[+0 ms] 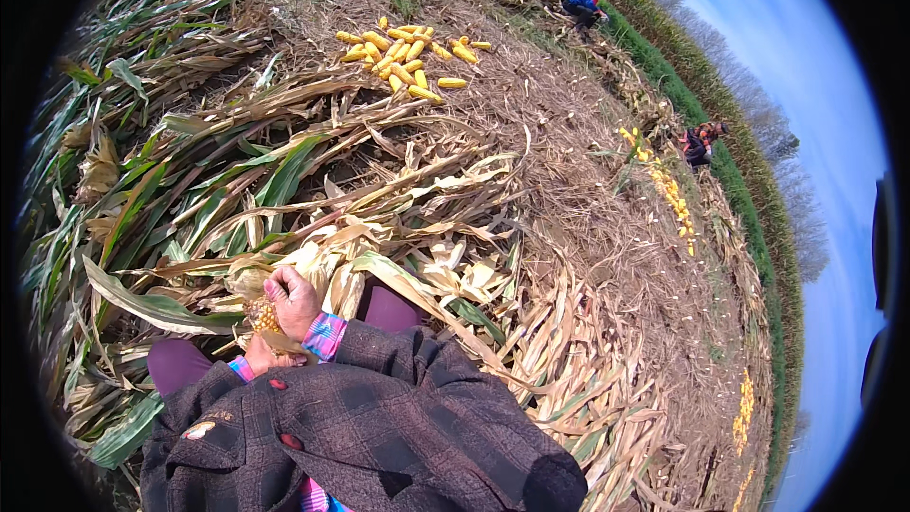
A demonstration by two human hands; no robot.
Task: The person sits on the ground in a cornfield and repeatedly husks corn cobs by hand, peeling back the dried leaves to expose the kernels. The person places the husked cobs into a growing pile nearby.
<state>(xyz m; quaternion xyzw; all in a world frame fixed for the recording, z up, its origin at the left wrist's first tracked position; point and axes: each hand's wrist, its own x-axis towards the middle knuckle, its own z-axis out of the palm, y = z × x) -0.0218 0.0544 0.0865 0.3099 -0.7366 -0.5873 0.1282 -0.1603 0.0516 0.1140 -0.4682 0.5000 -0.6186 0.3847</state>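
An ear of corn (264, 316), its yellow kernels partly bared and some husk still around it, is held between my two hands. My right hand (295, 302) grips its upper part, with the thumb bent over the top. Below it, my left hand (267, 355) closes around the lower end, where dry husk (288, 345) is bunched; part of that hand is hidden by the husk. Pale opened husks (469, 277) lie just beyond my knees among cut corn stalks (284, 210).
A pile of husked corn ears (405, 57) lies on the straw-covered ground ahead. Yellow rows of corn (668, 188) run off to the right. One person in blue (583, 3) crouches far off; another person (700, 144) bends beside a row. Standing corn (775, 206) borders the field.
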